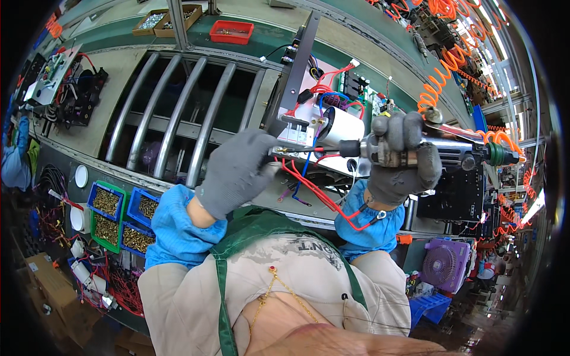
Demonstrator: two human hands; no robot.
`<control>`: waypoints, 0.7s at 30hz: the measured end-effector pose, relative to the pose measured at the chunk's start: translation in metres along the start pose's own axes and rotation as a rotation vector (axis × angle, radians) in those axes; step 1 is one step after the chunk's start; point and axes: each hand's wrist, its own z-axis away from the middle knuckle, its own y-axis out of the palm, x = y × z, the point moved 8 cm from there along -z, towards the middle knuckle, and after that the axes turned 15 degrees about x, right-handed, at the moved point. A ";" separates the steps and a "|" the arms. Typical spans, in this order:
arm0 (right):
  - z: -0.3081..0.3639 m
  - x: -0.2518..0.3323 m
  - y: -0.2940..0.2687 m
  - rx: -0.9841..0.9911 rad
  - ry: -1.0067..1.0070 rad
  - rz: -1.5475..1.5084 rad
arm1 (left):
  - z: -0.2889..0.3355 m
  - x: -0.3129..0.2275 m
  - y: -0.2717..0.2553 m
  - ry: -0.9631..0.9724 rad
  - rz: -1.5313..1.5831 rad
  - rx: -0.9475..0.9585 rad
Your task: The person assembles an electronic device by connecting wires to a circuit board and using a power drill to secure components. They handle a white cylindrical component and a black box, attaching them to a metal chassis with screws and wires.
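Note:
My gloved right hand (404, 151) is wrapped round a pneumatic screwdriver (457, 152) with an orange coiled air hose. The tool lies sideways, its thin bit running left to a small terminal block (284, 152) at the edge of an open electrical unit. Close by the bit's tip is my gloved left hand (237, 172), its fingers curled in a pinch; what they hold is hidden. Inside the unit stand a white cylinder (344, 127) and a green circuit board (371, 98). Red wires (312, 193) with ring ends hang toward me, beside a blue one.
Metal rollers (175, 118) lie left of the unit. Blue and green bins (124, 216) hold many brass-coloured fasteners near my left elbow. A red tray (231, 32) sits at the back. Far left, another person's blue sleeve (18, 154) shows by a second unit. A purple fan (445, 265) stands right.

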 end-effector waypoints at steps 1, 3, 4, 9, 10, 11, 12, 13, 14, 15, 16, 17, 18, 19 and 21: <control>-0.001 0.006 -0.006 0.019 -0.007 -0.035 | 0.004 0.022 0.011 -0.119 0.130 0.074; -0.005 0.016 -0.014 0.059 -0.018 -0.115 | 0.020 0.072 0.046 -0.364 0.380 0.218; -0.007 0.022 -0.014 0.057 -0.037 -0.109 | 0.024 0.082 0.061 -0.391 0.610 0.197; -0.020 0.042 0.000 0.116 -0.084 -0.117 | 0.033 0.088 0.113 -0.523 1.583 0.049; -0.025 0.044 0.005 0.156 -0.057 -0.107 | 0.030 0.077 0.121 -0.504 1.690 0.092; -0.025 0.050 0.001 0.171 -0.085 -0.105 | 0.027 0.062 0.125 -0.492 1.792 0.124; -0.026 0.057 -0.001 0.187 -0.113 -0.104 | 0.026 0.049 0.130 -0.477 1.894 0.156; -0.026 0.061 -0.006 0.133 -0.105 -0.114 | 0.022 0.047 0.133 -0.433 1.909 0.139; -0.027 0.064 -0.006 0.135 -0.107 -0.132 | 0.023 0.049 0.140 -0.433 1.997 0.103; -0.029 0.067 -0.005 0.138 -0.108 -0.150 | 0.023 0.051 0.147 -0.431 2.084 0.065; -0.029 0.071 -0.006 0.140 -0.109 -0.167 | 0.024 0.050 0.153 -0.427 2.172 0.024; -0.028 0.078 -0.010 0.111 -0.138 -0.149 | 0.022 0.041 0.146 -0.453 2.179 0.016; -0.026 0.086 -0.014 0.082 -0.168 -0.131 | 0.018 0.032 0.142 -0.433 2.220 0.040; -0.024 0.094 -0.018 0.051 -0.197 -0.111 | 0.012 0.025 0.140 -0.412 2.262 0.065; -0.028 0.108 -0.019 0.038 -0.212 -0.107 | -0.002 0.019 0.141 -0.241 2.377 0.104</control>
